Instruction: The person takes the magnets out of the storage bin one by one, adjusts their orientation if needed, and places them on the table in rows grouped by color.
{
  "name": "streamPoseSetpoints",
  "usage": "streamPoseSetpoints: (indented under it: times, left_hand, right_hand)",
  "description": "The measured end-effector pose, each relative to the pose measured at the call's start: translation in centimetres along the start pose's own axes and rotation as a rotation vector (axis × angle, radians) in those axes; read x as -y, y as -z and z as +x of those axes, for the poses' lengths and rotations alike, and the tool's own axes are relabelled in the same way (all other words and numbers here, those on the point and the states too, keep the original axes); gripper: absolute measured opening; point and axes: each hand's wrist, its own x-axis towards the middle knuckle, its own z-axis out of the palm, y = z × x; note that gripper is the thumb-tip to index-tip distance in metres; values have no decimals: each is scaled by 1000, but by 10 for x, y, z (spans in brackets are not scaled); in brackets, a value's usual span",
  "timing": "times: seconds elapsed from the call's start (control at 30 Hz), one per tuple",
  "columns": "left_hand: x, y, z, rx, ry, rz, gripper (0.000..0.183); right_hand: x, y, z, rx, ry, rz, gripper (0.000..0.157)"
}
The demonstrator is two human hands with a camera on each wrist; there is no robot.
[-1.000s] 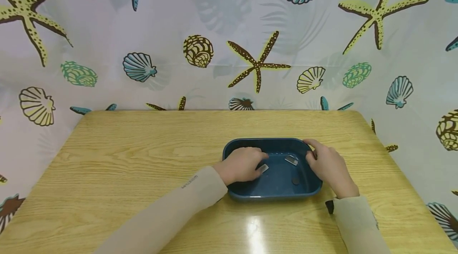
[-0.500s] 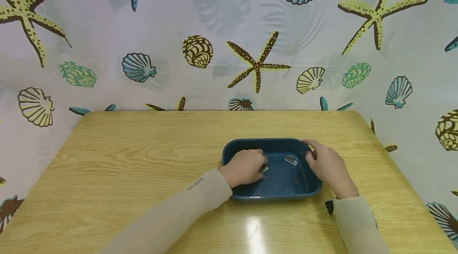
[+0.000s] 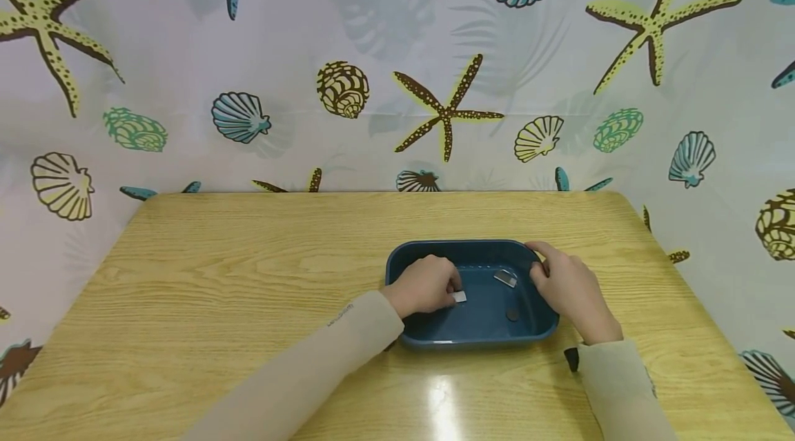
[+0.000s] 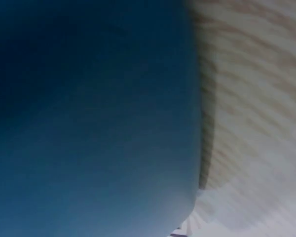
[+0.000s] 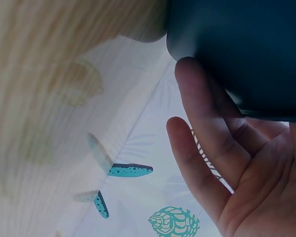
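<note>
A dark blue plastic tray (image 3: pixel 478 342) with rounded corners stands on the wooden table. My left hand (image 3: pixel 425 283) is down inside its left part, fingers curled, thumb and fingertips pinching a small flat whitish piece (image 3: pixel 459 297). Most of that piece is behind the fingers. My right hand (image 3: pixel 570 289) holds the tray's right end, thumb over the rim and the other fingers along the outside; the right wrist view shows those fingers (image 5: pixel 200 94) against the outer wall. Only the tray's blue wall (image 4: pixel 98 128) fills the left wrist view, without the hand.
Inside the tray lie a small clear and silvery rectangular piece (image 3: pixel 506 278), near the back right, and a dark round disc (image 3: pixel 512 315) nearer the front. Behind the wooden table (image 3: pixel 261 268) hangs a white curtain (image 3: pixel 286 47) printed with shells and starfish.
My left hand has shifted slightly, its fingers curling in around the whitish piece, which has turned and now sits at the fingertips. The right hand and the tray have stayed put.
</note>
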Motion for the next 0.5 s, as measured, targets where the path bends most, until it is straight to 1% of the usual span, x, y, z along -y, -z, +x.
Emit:
streamPoseSetpoints:
  times: [0.1,0.2,0.37,0.5]
  left_hand:
    - [-1,1,0,24,29,-46,13]
    - [-1,0,0,33,30,-72,12]
    - [0,0,0,25,7,-57,10]
    - [0,1,-2,25,4,-42,10]
  right_hand:
    - [0,1,0,2,-4,-2,43]
    - [-1,0,0,7,-11,-5,43]
    - [-1,-1,1,9,-12,-4,43]
    - [0,-1,1,7,-12,-5,43]
